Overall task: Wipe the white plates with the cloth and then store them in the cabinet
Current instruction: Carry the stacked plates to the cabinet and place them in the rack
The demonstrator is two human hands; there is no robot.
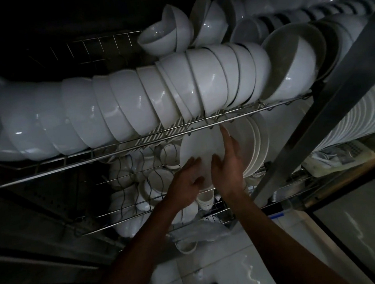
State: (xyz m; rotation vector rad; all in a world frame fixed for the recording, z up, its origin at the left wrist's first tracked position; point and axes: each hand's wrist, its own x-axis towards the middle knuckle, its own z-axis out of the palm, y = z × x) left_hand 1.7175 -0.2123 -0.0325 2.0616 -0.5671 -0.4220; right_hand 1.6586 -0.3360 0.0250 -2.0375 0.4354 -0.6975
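Cabinet (345, 58) racks fill my view: a long row of nested bowls (130, 101) on the upper wire shelf (112, 150), with upright plates (255, 143) stacked on the lower rack (157, 217) toward three o'clock. I have the white plate (199, 145) standing on edge at centre. My left hand (186, 179) grips its lower rim; my right hand (227, 160) lies flat against its face, fingers straight. I'd judge it best to slide it rightward against the stack, clear of the shelf wire above.
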